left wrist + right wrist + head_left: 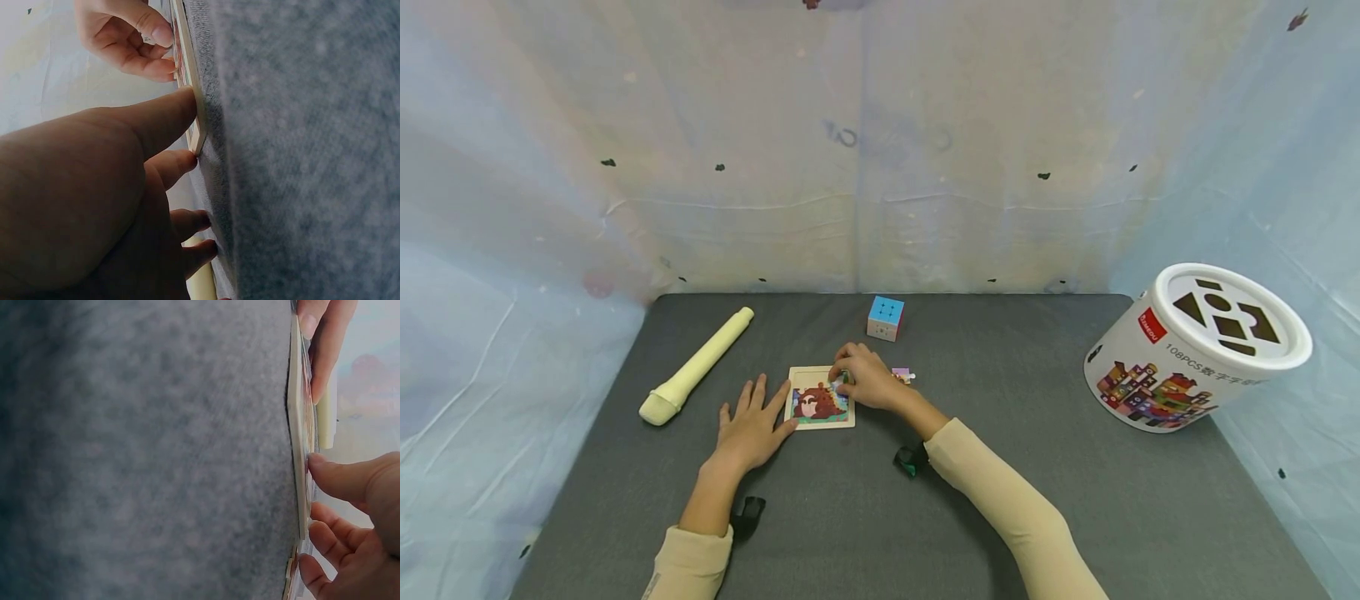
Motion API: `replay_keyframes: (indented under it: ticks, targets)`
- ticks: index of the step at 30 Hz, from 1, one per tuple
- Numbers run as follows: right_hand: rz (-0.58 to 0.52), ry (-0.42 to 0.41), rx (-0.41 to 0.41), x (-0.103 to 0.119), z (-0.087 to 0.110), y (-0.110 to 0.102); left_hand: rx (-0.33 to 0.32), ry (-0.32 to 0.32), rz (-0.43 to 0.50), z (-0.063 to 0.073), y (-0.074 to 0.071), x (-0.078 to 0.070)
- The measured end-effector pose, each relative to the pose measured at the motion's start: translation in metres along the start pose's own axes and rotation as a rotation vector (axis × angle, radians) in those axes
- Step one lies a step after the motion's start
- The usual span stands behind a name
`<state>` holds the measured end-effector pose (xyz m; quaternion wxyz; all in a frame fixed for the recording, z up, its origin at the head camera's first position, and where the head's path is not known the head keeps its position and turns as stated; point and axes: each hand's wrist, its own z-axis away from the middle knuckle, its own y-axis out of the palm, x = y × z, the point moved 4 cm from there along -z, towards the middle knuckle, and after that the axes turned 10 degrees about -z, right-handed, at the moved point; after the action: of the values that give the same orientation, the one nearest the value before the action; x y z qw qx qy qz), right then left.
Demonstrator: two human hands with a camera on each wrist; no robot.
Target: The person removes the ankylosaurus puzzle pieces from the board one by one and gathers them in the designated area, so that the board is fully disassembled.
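Note:
A square jigsaw puzzle in a pale wooden frame [820,426] lies flat on the grey table, showing a brown cartoon animal. My left hand [751,433] rests beside it with fingers spread, the thumb [181,107] touching the frame's near left edge. Over the upper right part bends my right hand [868,379]; its thumb and curled fingers pinch a small colourful puzzle piece [839,381] at the board. The fingers partly cover that piece. Just right of this hand, a loose purple-edged puzzle piece [902,374] lies on the table.
Behind the right hand stands a blue-topped puzzle cube [885,318]. A pale yellow stick-like thing with a thick end [700,364] lies at the left. On the right is a large white block bucket [1195,350] with a shape-hole lid. A pale curtain [925,225] hangs behind the table.

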<state>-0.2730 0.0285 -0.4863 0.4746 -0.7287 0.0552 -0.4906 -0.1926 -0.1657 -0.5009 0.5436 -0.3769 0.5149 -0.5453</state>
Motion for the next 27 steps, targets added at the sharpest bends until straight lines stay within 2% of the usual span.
replay_keyframes:
  ticks: [18,27]
  targets:
    - [0.012,-0.024,-0.022,0.0018,0.0002,-0.0008,-0.003,0.005,0.004,0.0002,-0.0012,-0.0009]
    - [0.0,0.003,-0.027,-0.0001,-0.0016,-0.0007,0.005,0.002,0.004,0.0005,-0.0013,-0.0008]
